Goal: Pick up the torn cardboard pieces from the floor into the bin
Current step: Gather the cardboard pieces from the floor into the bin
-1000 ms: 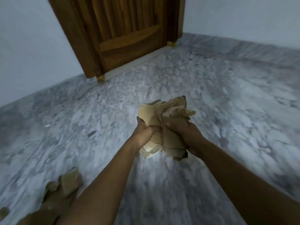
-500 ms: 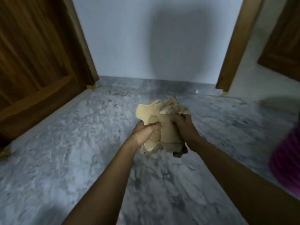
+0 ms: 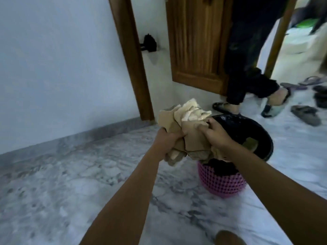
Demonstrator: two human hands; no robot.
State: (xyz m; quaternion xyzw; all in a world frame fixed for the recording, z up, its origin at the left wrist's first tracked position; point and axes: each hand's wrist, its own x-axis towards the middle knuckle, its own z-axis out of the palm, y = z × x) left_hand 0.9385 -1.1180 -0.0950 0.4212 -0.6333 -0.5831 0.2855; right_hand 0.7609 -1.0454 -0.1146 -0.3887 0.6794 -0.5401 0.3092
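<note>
Together we clamp our left hand into the crumpled bundle of torn cardboard pieces, our right hand gripping its other side, fingers curled. It hangs over the near-left rim of the pink bin. Farther right stand another person's legs, then sandals.
</note>
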